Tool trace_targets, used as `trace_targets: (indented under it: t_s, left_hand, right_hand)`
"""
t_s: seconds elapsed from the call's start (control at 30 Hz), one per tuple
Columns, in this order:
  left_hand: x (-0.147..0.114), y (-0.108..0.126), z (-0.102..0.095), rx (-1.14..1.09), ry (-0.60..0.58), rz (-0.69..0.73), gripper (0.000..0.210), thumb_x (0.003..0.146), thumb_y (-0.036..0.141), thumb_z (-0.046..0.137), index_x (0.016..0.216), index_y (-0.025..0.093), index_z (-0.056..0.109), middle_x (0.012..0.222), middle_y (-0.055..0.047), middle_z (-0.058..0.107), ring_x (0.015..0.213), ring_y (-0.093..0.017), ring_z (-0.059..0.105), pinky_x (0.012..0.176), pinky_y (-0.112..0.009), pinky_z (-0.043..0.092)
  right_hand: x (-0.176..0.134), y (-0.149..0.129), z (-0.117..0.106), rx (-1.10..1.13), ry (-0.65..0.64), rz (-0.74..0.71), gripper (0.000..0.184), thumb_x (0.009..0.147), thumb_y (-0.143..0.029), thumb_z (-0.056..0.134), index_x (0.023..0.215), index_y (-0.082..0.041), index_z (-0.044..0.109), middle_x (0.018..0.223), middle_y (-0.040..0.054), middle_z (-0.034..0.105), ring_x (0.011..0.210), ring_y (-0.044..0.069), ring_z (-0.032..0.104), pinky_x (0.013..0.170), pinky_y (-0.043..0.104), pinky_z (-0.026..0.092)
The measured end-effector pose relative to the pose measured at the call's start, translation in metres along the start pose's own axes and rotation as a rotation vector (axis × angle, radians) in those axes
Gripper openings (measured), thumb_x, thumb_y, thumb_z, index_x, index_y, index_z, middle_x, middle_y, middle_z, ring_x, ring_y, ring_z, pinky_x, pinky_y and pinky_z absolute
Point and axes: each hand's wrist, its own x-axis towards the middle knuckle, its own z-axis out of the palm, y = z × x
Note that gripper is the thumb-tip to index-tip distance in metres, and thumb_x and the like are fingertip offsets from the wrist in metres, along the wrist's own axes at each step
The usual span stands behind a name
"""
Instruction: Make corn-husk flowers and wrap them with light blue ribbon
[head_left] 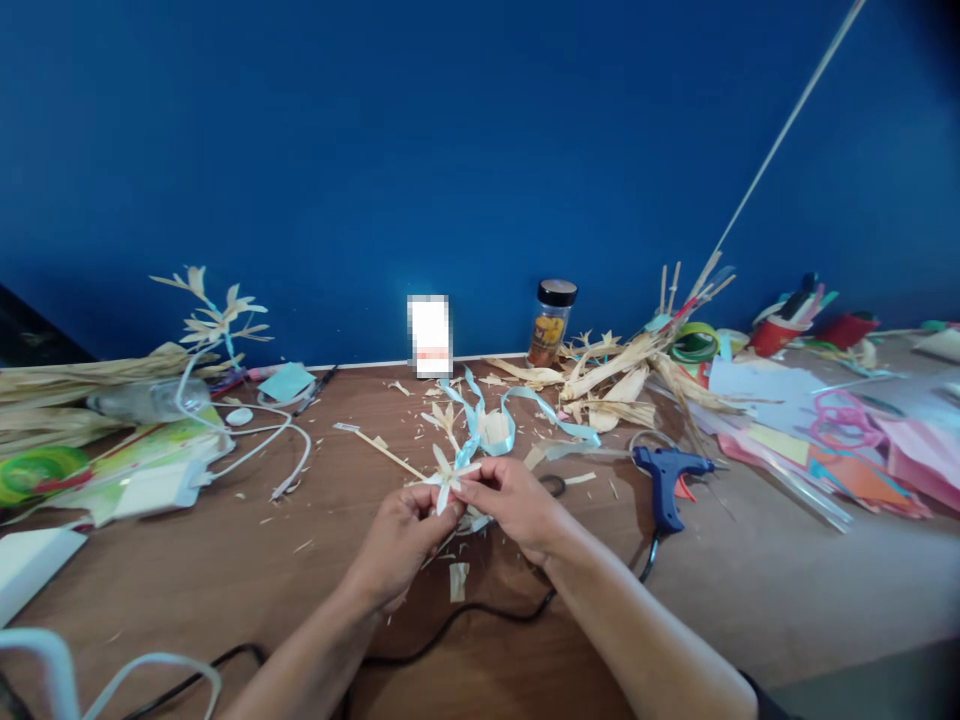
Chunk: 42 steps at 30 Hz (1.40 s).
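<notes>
Between my two hands is a small pale corn-husk flower (445, 478) with narrow pointed petals. My left hand (409, 530) pinches it from the left, thumb toward the petals. From the right, my right hand (514, 505) pinches a petal between thumb and fingertips. Just beyond the fingers, a light blue ribbon (472, 425) curls on the table near another husk flower (442, 418). A thin stick (390, 455) slants toward my left hand. Husk scraps (459, 580) lie below the hands.
A blue glue gun (667, 485) lies right, its black cord (480, 608) crossing the front. Behind are a black-lidded jar (551, 325) and dried husks (622, 385). A finished-looking husk flower stem (225, 320), white cables (255, 425) and a clear bottle (150, 400) occupy the left.
</notes>
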Motion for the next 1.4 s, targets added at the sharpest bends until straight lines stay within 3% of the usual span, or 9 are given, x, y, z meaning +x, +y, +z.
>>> trace_targets:
  t_s: [0.2,0.5,0.67,0.93,1.23,1.4]
  left_hand:
    - [0.000,0.005,0.000,-0.025,-0.024,-0.015,0.021,0.067,0.033,0.064,0.064,0.013,0.058,0.052,0.005,0.041,0.048,-0.007,0.028,0.043,-0.019,0.021]
    - [0.002,0.000,-0.006,-0.042,-0.058,-0.065,0.021,0.065,0.033,0.065,0.064,0.013,0.059,0.047,0.007,0.038,0.041,-0.004,0.023,0.039,-0.019,0.015]
    - [0.001,0.000,-0.006,-0.047,-0.109,-0.062,0.024,0.066,0.034,0.064,0.059,0.013,0.055,0.045,0.007,0.035,0.041,-0.004,0.018,0.039,-0.020,0.013]
    - [0.004,-0.004,-0.006,-0.058,-0.036,-0.068,0.025,0.064,0.036,0.066,0.063,0.013,0.057,0.050,0.006,0.039,0.044,-0.005,0.023,0.041,-0.019,0.017]
    - [0.004,-0.004,-0.005,-0.107,-0.018,-0.112,0.021,0.065,0.032,0.065,0.064,0.013,0.057,0.045,0.008,0.038,0.037,-0.002,0.019,0.037,-0.018,0.011]
    - [0.004,-0.003,-0.005,-0.123,-0.003,-0.066,0.021,0.066,0.032,0.065,0.066,0.012,0.061,0.048,0.006,0.042,0.041,-0.003,0.025,0.038,-0.016,0.017]
  right_hand:
    - [0.002,0.000,-0.002,-0.056,0.061,-0.012,0.022,0.063,-0.031,0.068,0.069,-0.011,0.062,0.061,0.0002,0.062,0.056,0.010,0.052,0.056,0.022,0.040]
    - [0.001,-0.001,-0.005,-0.042,-0.054,0.016,0.027,0.062,-0.037,0.068,0.071,-0.011,0.065,0.062,0.0007,0.062,0.054,0.010,0.051,0.056,0.022,0.038]
    - [0.002,0.002,-0.006,-0.137,-0.045,-0.003,0.025,0.062,-0.035,0.068,0.070,-0.011,0.064,0.062,0.0005,0.062,0.054,0.009,0.050,0.056,0.022,0.038]
    - [0.004,0.001,-0.007,-0.112,0.010,-0.001,0.027,0.059,-0.037,0.070,0.066,-0.012,0.063,0.058,-0.0009,0.060,0.051,0.008,0.048,0.052,0.021,0.035]
    - [0.004,0.002,-0.004,-0.049,0.006,0.003,0.034,0.055,-0.039,0.072,0.073,-0.011,0.067,0.060,0.0006,0.062,0.054,0.010,0.051,0.057,0.023,0.038]
    - [0.003,-0.002,-0.006,-0.015,-0.036,-0.009,0.032,0.059,-0.040,0.070,0.073,-0.011,0.067,0.057,-0.0007,0.060,0.054,0.010,0.050,0.058,0.024,0.039]
